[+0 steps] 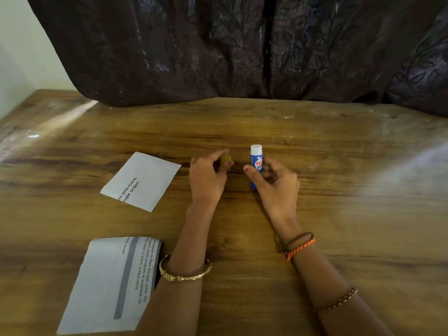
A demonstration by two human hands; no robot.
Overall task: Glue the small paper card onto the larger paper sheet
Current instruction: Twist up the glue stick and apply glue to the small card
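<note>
Wooden bench [315, 214], dark curtain [218, 44] behind. Right hand [276, 183] grips upright glue stick [256, 161]; left hand [208, 175] pinches its yellow cap [225, 158]. Card [141, 181] and sheet [109, 284] lie flat at left.

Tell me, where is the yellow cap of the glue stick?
In the head view, the yellow cap is pinched in the left hand, near the table's middle, just left of the glue stick that the right hand holds upright.

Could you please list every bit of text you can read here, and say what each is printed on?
Glue stick: "fev" over "sti", the rest hidden by the right hand.
Small card: "ts and more," and "ngle order!", cut off.
Larger sheet: small print, mostly too blurred to read.
</note>
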